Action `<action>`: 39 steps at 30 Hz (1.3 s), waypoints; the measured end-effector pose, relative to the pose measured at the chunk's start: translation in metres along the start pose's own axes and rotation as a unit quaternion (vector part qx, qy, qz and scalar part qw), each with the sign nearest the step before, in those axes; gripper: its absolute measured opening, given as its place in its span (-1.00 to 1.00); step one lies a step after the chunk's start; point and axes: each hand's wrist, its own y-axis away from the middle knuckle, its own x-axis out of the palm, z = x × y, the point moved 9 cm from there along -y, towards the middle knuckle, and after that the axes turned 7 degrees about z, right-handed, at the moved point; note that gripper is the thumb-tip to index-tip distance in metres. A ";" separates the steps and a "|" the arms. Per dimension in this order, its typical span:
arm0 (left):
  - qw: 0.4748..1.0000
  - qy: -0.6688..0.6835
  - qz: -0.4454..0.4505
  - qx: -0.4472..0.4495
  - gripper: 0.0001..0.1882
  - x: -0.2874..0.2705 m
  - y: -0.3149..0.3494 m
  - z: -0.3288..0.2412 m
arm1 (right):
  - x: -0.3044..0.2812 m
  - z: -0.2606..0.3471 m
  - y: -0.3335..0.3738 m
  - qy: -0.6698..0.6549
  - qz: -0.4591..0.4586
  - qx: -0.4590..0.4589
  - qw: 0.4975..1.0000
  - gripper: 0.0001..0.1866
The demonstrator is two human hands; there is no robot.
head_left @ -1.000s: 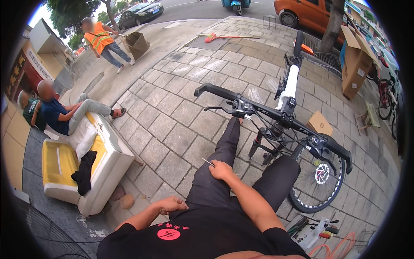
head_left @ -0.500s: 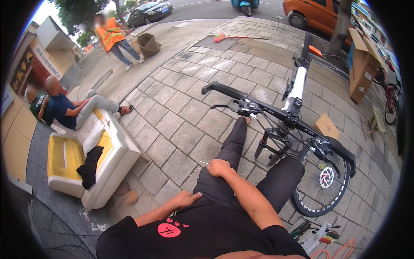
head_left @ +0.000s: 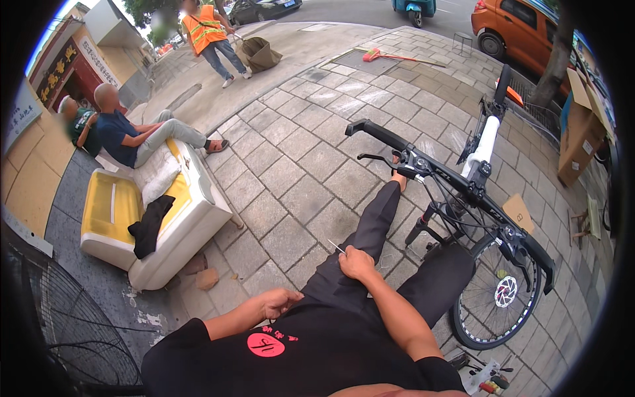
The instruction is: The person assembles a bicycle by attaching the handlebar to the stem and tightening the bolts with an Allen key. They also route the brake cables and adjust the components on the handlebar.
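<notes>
My right hand [head_left: 357,263] is closed around a thin metal rod-like tool [head_left: 336,245]. The tool's tip sticks out past the thumb above my left thigh, and its other end is hidden in the fist. My left hand [head_left: 281,302] hovers at my left hip with thumb and fingertips pinched together; what they hold, if anything, is too small to make out. A bicycle [head_left: 487,140] with a white frame stands in front of me, its black handlebar [head_left: 456,187] above my right knee. Its front wheel [head_left: 499,291] is beside my right leg.
At left is a worn white-and-yellow sofa [head_left: 178,248] with a black cloth [head_left: 152,228]; two people sit beyond it. A person in an orange vest [head_left: 204,30] pulls a sack. Cardboard boxes [head_left: 582,142] stand right, and tools [head_left: 489,384] lie low right. A fan guard [head_left: 73,317] is lower left.
My left hand has come up off the trousers, its fingertips pinched. My right hand still grips the thin tool over my thigh. The whole view has shifted, and the vested person has walked on.
</notes>
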 end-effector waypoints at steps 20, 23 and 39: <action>0.940 -0.142 -0.242 0.193 -0.89 -0.067 -0.020 0.000 | 0.007 0.013 0.002 -0.021 -0.042 -0.011 0.999 -0.54; 0.958 -0.124 -0.201 0.163 -0.88 -0.033 -0.003 -0.010 | 0.009 0.018 0.019 -0.017 -0.057 -0.019 0.998 -0.59; 0.968 -0.048 -0.096 0.226 -0.69 -0.033 0.001 -0.013 | 0.009 -0.006 0.028 -0.182 -0.061 0.016 0.981 -0.47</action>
